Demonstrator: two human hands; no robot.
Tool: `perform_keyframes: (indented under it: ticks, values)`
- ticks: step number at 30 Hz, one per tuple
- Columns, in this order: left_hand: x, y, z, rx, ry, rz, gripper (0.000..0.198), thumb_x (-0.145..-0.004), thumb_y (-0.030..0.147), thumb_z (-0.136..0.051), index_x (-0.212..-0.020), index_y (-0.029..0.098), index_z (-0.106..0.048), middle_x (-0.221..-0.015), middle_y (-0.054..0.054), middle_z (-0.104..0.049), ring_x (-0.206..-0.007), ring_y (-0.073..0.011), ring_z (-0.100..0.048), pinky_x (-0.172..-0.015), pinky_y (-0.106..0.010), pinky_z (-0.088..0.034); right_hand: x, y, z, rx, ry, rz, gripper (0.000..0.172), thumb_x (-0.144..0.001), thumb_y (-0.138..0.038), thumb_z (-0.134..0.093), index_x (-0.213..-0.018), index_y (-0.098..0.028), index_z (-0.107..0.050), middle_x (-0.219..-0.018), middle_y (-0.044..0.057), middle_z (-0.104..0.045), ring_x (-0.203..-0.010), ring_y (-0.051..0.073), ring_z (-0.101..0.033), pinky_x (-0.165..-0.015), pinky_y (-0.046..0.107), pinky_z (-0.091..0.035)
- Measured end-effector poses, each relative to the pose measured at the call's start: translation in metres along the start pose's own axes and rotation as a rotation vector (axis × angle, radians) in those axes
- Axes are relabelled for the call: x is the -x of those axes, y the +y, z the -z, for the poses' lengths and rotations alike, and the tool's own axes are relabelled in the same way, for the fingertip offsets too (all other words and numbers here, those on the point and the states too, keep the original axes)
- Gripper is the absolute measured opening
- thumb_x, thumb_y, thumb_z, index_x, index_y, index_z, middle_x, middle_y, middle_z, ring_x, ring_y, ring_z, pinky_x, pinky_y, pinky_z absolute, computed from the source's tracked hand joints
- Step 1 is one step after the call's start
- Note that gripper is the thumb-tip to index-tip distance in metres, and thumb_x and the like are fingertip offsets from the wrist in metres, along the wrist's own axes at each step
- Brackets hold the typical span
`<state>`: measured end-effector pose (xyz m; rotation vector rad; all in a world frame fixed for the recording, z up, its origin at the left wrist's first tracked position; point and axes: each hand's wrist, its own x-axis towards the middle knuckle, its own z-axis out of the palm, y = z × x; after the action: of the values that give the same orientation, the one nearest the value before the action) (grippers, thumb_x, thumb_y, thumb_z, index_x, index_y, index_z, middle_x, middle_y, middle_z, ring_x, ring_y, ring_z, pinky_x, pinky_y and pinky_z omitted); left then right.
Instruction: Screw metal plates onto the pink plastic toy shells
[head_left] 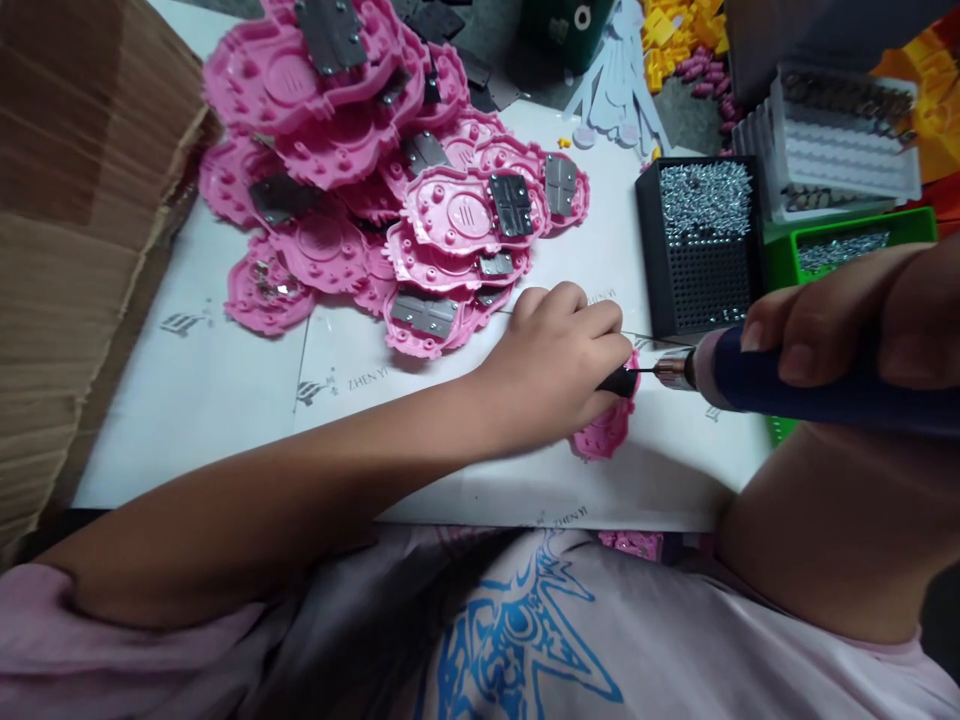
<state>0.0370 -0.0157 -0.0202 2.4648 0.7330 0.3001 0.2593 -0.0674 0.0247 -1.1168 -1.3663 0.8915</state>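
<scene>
On the white bench (480, 490), a pink shell (602, 435) is set to the near left of the black screw tray (651, 245). A black cover (621, 380) is carried on it, and both are gripped by the left hand (562, 350), whose fingers are closed over the parts. An electric screwdriver (817, 385) is clasped by the right hand (847, 310), its fingers wrapped around the barrel. The thin bit (643, 371) is pointed left, its tip brought to the cover (whether a screw is seated under it is too small to be told).

For this step, the 2 parts should be pressed firmly together by the left hand, so that no turning is allowed. The bit should be lined up squarely with the screw's axis, since a tilted drive would probably slip or cross the thread. Only steady, light pressure seems called for, and the drive should be stopped once the head is snug, lest the plastic be stripped. The left fingertips, being close to the tip, should be angled clear.
</scene>
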Motion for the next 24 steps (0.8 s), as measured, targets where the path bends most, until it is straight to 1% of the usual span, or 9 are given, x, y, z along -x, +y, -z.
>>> perform_keyframes:
  ticks: [2,3,5,7,9,12,14,19,24]
  values:
    - [-0.001,-0.001,0.000,0.007,-0.007,-0.008,0.019,-0.082,0.033,-0.064,-0.094,0.020,-0.068,-0.107,-0.007,-0.062,-0.098,-0.0261,-0.044,-0.078,-0.040,-0.027,-0.005,-0.004,-0.011,0.066,-0.139,0.092,0.043,-0.077,-0.056,-0.060,-0.057,-0.020,-0.049,-0.069,-0.005,-0.052,-0.064,0.007,-0.059,-0.062,0.036,-0.060]
    - [-0.001,-0.002,0.000,0.009,-0.010,-0.012,0.019,-0.082,0.033,-0.064,-0.094,0.020,-0.068,-0.107,-0.007,-0.061,-0.098,-0.0262,-0.044,-0.078,-0.040,-0.027,-0.007,-0.006,-0.016,0.082,-0.168,0.121,0.042,-0.081,-0.054,-0.056,-0.059,-0.020,-0.049,-0.070,-0.004,-0.052,-0.063,0.005,-0.058,-0.063,0.034,-0.060]
    - [-0.002,-0.002,0.000,0.010,-0.013,-0.018,0.020,-0.082,0.034,-0.064,-0.095,0.020,-0.068,-0.108,-0.007,-0.061,-0.099,-0.0264,-0.044,-0.078,-0.040,-0.028,-0.011,-0.010,-0.025,0.076,-0.147,0.129,0.042,-0.083,-0.052,-0.053,-0.059,-0.019,-0.045,-0.069,-0.004,-0.050,-0.062,0.004,-0.056,-0.063,0.032,-0.059]
    - [-0.002,-0.003,0.000,0.008,-0.013,-0.022,0.020,-0.082,0.035,-0.064,-0.095,0.020,-0.068,-0.109,-0.007,-0.061,-0.100,-0.0265,-0.044,-0.079,-0.040,-0.028,-0.012,-0.014,-0.031,0.057,-0.124,0.107,0.044,-0.080,-0.053,-0.056,-0.057,-0.019,-0.040,-0.066,-0.004,-0.049,-0.061,0.005,-0.056,-0.061,0.032,-0.058]
    - [-0.001,-0.003,0.000,0.001,-0.012,-0.021,0.020,-0.083,0.035,-0.063,-0.095,0.020,-0.068,-0.108,-0.007,-0.061,-0.100,-0.0266,-0.044,-0.079,-0.040,-0.028,-0.012,-0.017,-0.033,0.044,-0.125,0.059,0.047,-0.077,-0.052,-0.063,-0.056,-0.018,-0.037,-0.064,-0.004,-0.049,-0.060,0.006,-0.057,-0.059,0.033,-0.056]
    - [-0.002,-0.002,0.000,-0.006,-0.016,-0.017,0.021,-0.082,0.035,-0.064,-0.095,0.019,-0.067,-0.107,-0.007,-0.060,-0.099,-0.0265,-0.044,-0.078,-0.040,-0.028,-0.014,-0.019,-0.034,0.026,-0.108,0.028,0.048,-0.074,-0.047,-0.068,-0.055,-0.017,-0.036,-0.062,-0.005,-0.048,-0.058,0.006,-0.057,-0.058,0.032,-0.056]
    - [-0.002,-0.002,0.000,-0.008,-0.017,-0.019,0.022,-0.081,0.035,-0.065,-0.096,0.019,-0.067,-0.107,-0.007,-0.060,-0.099,-0.0266,-0.043,-0.078,-0.040,-0.028,-0.016,-0.018,-0.035,-0.004,-0.107,0.053,0.049,-0.074,-0.050,-0.067,-0.054,-0.018,-0.036,-0.062,-0.006,-0.048,-0.057,0.005,-0.056,-0.057,0.030,-0.055]
    - [-0.002,-0.002,0.000,-0.013,-0.020,-0.020,0.022,-0.082,0.035,-0.064,-0.095,0.018,-0.067,-0.108,-0.008,-0.060,-0.100,-0.0270,-0.043,-0.078,-0.040,-0.028,-0.019,-0.015,-0.037,-0.043,-0.175,0.116,0.058,-0.072,-0.060,-0.063,-0.052,-0.017,-0.031,-0.058,-0.006,-0.047,-0.054,0.004,-0.055,-0.053,0.028,-0.055]
    - [-0.002,-0.003,0.000,-0.015,-0.026,-0.024,0.023,-0.083,0.036,-0.063,-0.097,0.019,-0.067,-0.109,-0.008,-0.059,-0.099,-0.0267,-0.043,-0.078,-0.039,-0.027,-0.017,-0.017,-0.036,0.021,-0.157,0.079,0.060,-0.080,-0.063,-0.052,-0.050,-0.016,-0.029,-0.061,-0.004,-0.046,-0.056,0.003,-0.055,-0.059,0.030,-0.058]
